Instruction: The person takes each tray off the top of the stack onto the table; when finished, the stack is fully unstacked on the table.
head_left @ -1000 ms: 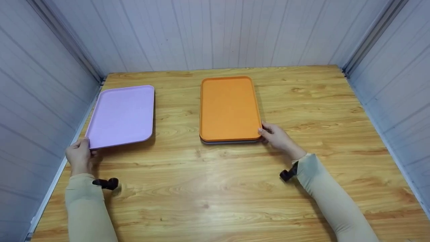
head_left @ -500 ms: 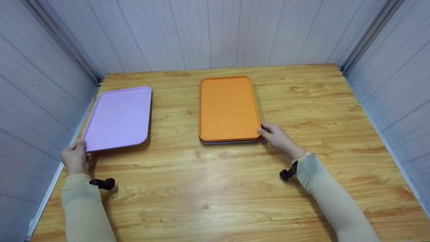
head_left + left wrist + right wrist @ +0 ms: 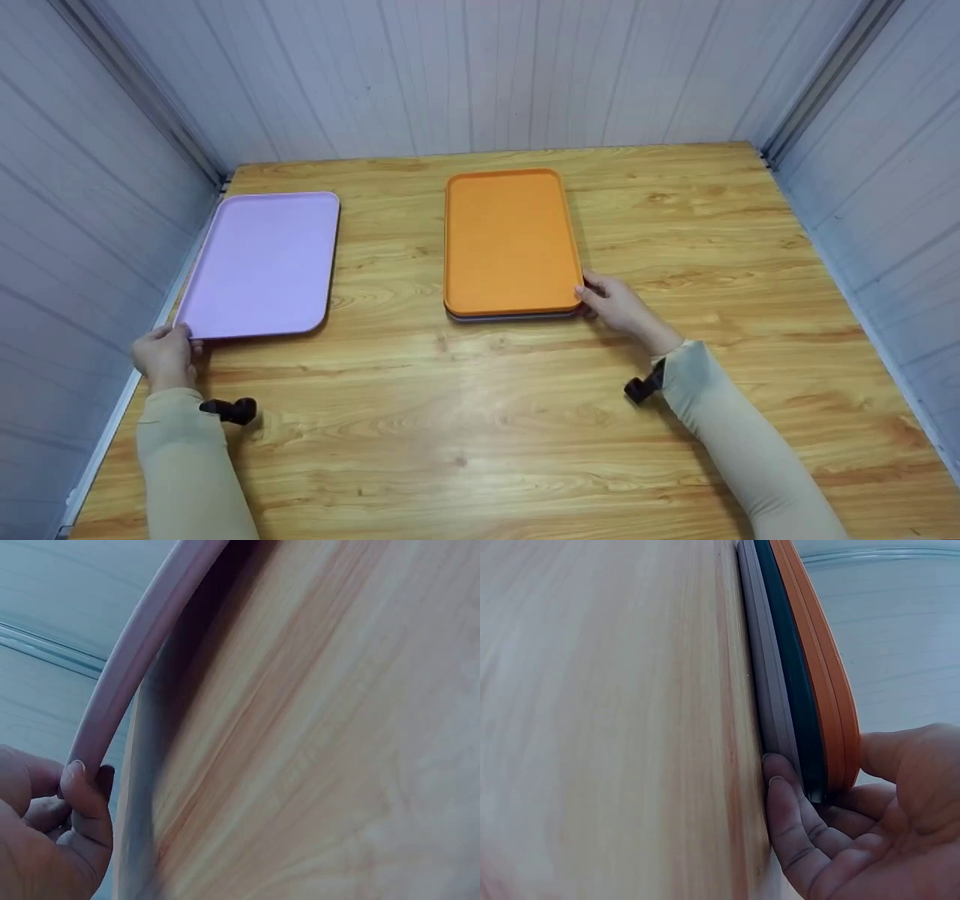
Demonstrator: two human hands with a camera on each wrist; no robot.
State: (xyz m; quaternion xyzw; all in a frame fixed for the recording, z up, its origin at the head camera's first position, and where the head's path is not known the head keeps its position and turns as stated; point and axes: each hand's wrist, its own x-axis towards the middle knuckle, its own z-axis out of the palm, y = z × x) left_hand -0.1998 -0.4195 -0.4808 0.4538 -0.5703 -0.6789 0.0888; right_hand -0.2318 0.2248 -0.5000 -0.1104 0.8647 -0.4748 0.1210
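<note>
A lilac tray (image 3: 259, 262) is at the table's left, its near-left corner pinched between the thumb and fingers of my left hand (image 3: 163, 356). In the left wrist view, a dark shadow lies under the tray's rim (image 3: 124, 679); whether the tray touches the table there I cannot tell. An orange tray (image 3: 511, 241) tops a stack near the middle. The right wrist view shows a dark green tray (image 3: 795, 675) beneath it and a pale greyish-purple tray (image 3: 763, 660) at the bottom. My right hand (image 3: 619, 306) grips the stack's near-right corner, thumb by the orange rim, fingertips low against the bottom tray.
The wood-grain table (image 3: 465, 420) is bounded by a panelled back wall (image 3: 480, 75) and side walls. The left wall (image 3: 82, 247) stands close beside my left hand. A dark camera (image 3: 232, 410) is strapped to each wrist.
My left hand has shifted slightly left and downward with the lilac tray, whose near edge now looks lower and straighter. My right hand and the stack have stayed in place.
</note>
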